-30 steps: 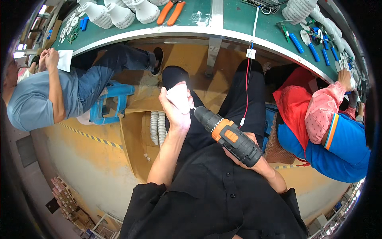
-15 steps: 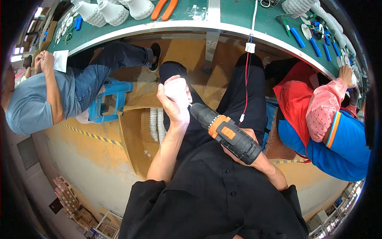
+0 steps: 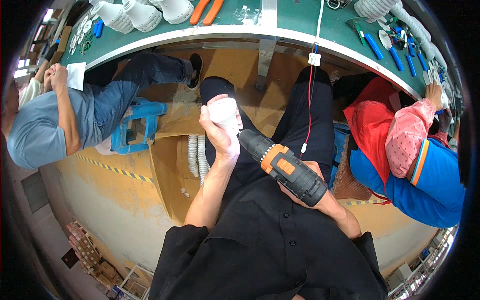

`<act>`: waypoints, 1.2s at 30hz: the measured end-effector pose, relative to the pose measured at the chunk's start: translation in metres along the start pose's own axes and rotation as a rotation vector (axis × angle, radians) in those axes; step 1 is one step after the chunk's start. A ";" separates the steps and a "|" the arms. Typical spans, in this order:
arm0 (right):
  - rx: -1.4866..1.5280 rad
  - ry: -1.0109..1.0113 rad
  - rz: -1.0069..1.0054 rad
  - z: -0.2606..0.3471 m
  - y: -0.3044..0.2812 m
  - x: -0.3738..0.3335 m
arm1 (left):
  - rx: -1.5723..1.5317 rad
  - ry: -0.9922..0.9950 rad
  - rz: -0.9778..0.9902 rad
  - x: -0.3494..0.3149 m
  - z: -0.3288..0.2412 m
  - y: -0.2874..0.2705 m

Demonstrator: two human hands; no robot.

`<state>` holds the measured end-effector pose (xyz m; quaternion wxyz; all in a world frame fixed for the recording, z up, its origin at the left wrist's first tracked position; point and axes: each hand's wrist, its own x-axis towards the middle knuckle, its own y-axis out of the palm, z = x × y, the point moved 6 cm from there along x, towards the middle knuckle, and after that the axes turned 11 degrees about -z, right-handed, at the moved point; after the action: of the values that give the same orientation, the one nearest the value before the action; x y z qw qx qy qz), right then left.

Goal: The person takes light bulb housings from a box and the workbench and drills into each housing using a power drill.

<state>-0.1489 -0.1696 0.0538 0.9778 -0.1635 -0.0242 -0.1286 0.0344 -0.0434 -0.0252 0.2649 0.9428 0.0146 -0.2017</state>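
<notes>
My left hand (image 3: 218,131) is wrapped around a small white plastic housing (image 3: 223,111), held above my lap. My right hand (image 3: 311,196) grips a black and orange cordless drill (image 3: 283,166). The drill's nose points up and left and meets the white housing at its lower right side. Most of my right hand is hidden under the drill body. Both forearms rise from my black shirt at the lower edge.
A green workbench (image 3: 280,22) curves across the top with white housings (image 3: 145,12), orange pliers (image 3: 205,10) and blue tools (image 3: 385,47). A red and white cable (image 3: 311,85) hangs from it. One person in a grey-blue shirt (image 3: 40,125) sits left, another in blue and pink (image 3: 420,165) right.
Both hands, with the housing and the drill, stay together and shift only slightly in the picture. The bench slides toward the top edge as the view tips down.
</notes>
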 end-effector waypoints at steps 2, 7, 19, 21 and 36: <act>0.000 0.017 0.017 -0.003 -0.001 0.000 | 0.011 0.024 -0.018 0.001 0.000 0.001; 0.019 -0.011 0.017 0.001 -0.003 0.006 | 0.042 0.074 -0.020 0.006 0.001 0.002; -0.011 -0.020 0.025 0.011 -0.008 0.017 | 0.069 0.103 -0.038 0.009 -0.002 0.008; -0.062 -0.058 0.001 0.014 -0.009 0.018 | 0.063 0.107 -0.035 0.010 -0.002 0.007; -0.013 -0.012 0.011 0.010 -0.009 0.016 | 0.097 0.117 -0.029 0.008 -0.005 0.012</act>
<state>-0.1358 -0.1784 0.0676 0.9773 -0.1709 -0.0285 -0.1222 0.0454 -0.0520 -0.0188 0.2147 0.9644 0.0337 -0.1506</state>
